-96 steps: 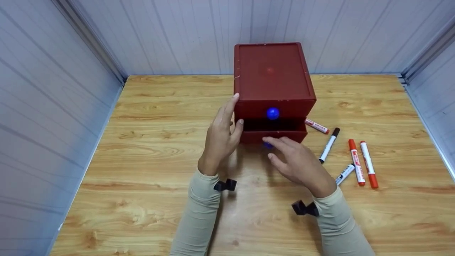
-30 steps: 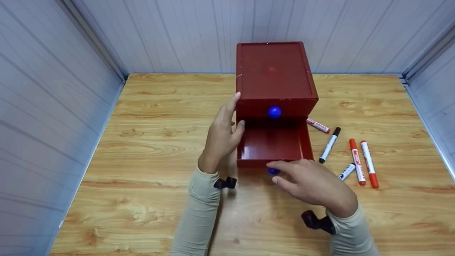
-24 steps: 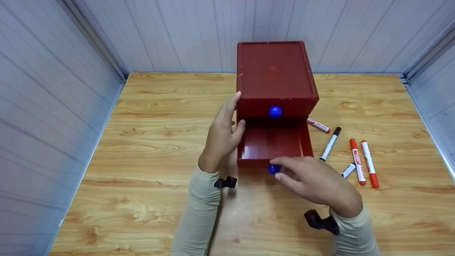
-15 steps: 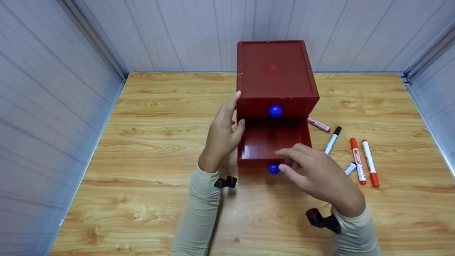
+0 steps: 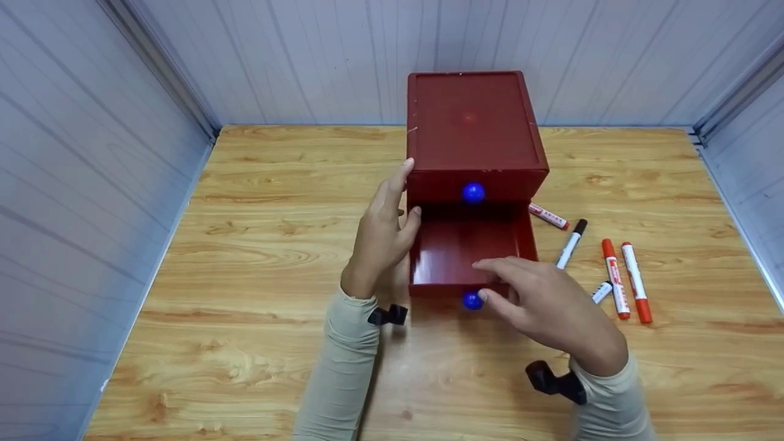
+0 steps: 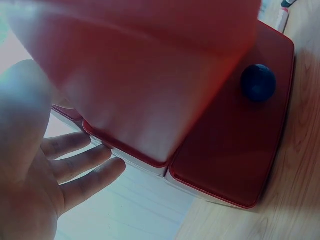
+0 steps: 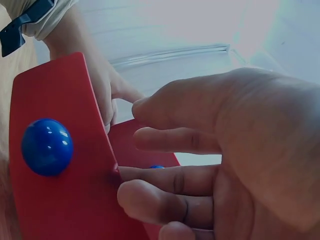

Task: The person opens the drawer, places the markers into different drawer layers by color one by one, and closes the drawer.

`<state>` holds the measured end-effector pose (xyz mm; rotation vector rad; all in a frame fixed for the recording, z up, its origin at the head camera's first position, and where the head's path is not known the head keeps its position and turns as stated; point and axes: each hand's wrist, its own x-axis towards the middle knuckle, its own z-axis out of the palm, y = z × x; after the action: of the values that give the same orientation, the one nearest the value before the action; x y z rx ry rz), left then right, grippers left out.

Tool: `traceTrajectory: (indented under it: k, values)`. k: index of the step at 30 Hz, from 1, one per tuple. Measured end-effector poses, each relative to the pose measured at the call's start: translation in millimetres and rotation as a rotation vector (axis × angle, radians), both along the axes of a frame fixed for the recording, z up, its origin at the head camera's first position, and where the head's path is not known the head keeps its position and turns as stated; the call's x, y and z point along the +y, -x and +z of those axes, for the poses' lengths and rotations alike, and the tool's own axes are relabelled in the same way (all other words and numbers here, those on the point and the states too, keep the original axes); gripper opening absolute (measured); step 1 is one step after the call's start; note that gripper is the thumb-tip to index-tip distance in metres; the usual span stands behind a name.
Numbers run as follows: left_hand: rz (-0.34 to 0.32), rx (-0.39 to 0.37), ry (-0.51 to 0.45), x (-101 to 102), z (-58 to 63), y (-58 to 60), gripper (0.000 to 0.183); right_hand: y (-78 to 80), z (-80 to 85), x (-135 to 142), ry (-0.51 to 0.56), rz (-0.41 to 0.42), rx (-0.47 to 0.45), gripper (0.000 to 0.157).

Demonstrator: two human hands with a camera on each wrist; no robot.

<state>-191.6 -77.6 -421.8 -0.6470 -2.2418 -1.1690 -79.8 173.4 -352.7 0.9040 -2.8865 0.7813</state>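
Observation:
In the head view a dark red two-drawer cabinet [image 5: 471, 122] stands at the back of the table. Its lower drawer [image 5: 450, 257] is pulled out, with no items showing inside. My left hand [image 5: 383, 236] rests against the cabinet's left side, fingers extended and thumb by the front corner. Hooked over the drawer's front rim are fingers of my right hand [image 5: 545, 300], while its thumb lies in front near the lower blue knob [image 5: 471, 300]. That knob shows apart from the fingers in the right wrist view. The upper drawer's blue knob [image 5: 473, 193] is untouched.
Several markers lie right of the cabinet: one by its side [image 5: 548, 216], a black-capped marker [image 5: 571, 244], a white marker partly behind my right hand [image 5: 601, 292], and two red-capped markers, one left [image 5: 615, 278] and one right [image 5: 637, 282]. Panel walls [image 5: 306, 61] border the wooden table.
The lower drawer has come out from nearly closed. My right hand moved from around the lower knob to the drawer's rim, and the drawer has slid slightly further toward me. My left hand stays put.

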Motion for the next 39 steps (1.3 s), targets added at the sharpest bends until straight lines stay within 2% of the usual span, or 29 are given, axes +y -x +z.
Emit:
traceTrajectory:
  k: [5,10,14,22,28,32,39]
  values:
    - [0.005,0.002,0.008,0.7,-0.7,0.0,0.073,-1.9,-0.2,0.9,0.011,0.026,0.018,0.035]
    - [0.003,0.006,0.011,1.5,-1.1,-0.2,0.073,-2.8,-0.1,2.1,0.027,0.036,0.012,0.026]
    - [-0.002,-0.004,0.003,2.3,-0.8,-0.8,0.073,-1.8,0.5,4.0,0.047,0.019,0.012,0.025]
    - [-0.014,0.001,-0.021,3.8,-0.4,0.7,0.073,5.4,2.9,13.4,0.097,-0.034,0.078,0.029]
    - [-0.005,0.009,-0.026,3.6,-2.2,0.3,0.074,7.8,-2.3,22.8,0.119,-0.049,0.105,0.029]
    - [-0.003,0.024,-0.026,3.6,-1.9,0.8,0.074,6.3,-7.4,29.3,0.127,-0.068,0.147,0.026]
    - [0.002,0.044,-0.015,3.5,-2.0,1.2,0.074,6.8,-14.4,42.4,0.191,-0.086,0.281,0.023]
